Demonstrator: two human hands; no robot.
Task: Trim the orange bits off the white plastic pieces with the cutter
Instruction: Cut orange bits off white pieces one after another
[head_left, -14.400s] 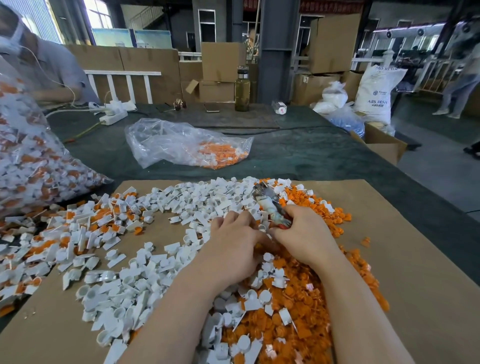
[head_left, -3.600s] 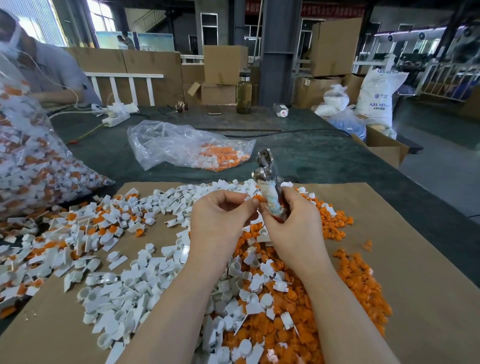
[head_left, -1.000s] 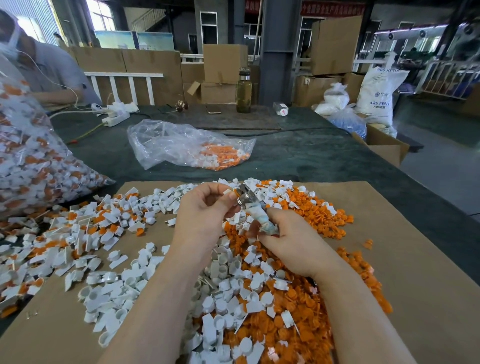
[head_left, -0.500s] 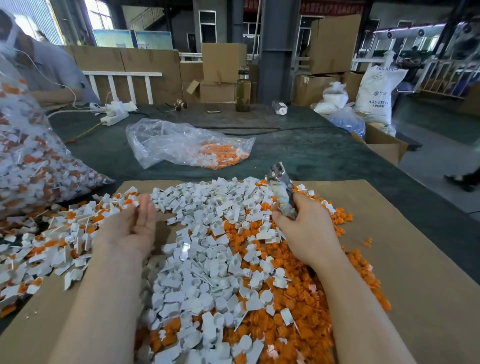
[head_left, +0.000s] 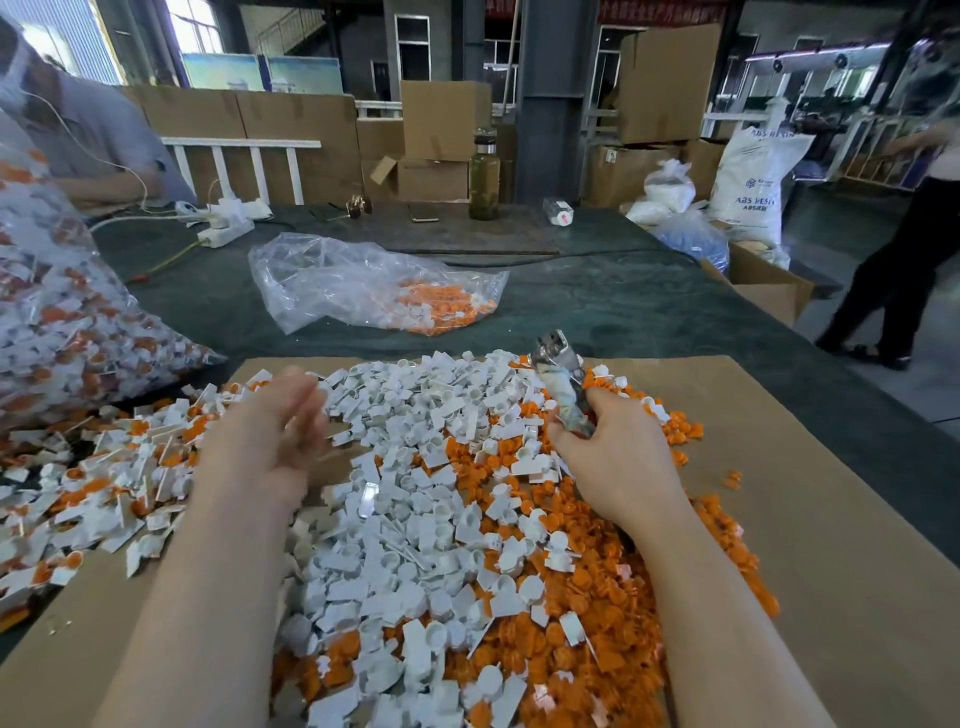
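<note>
White plastic pieces (head_left: 415, 525) lie heaped before us on the cardboard sheet (head_left: 810, 545) that covers the worktop (head_left: 597, 306), with cut orange bits (head_left: 587, 613) piled thick on the right half of the heap and untrimmed pieces (head_left: 104, 467), white with orange still attached, spread out to the left. Our right hand (head_left: 613, 462) grips the cutter (head_left: 563, 387) by its wrapped handles, fingers curled round them, the metal head pointing up and away; whether its blades stand apart we cannot tell. Our left hand (head_left: 270, 441) hovers over the left edge of the heap with its fingers loose and extended, holding nothing, blurred at the tips. We judge the step in hand to be fetching the next piece. To do it well we should reach toward the untrimmed spread on the left rather than the sorted middle, pinch one piece by its white body so the orange tab sticks out free, and bring it to the cutter head instead of chasing it with the tool. We would set the blades flush against the white edge, keep our fingertips clear of them, and let the offcut drop onto the orange side.
</note>
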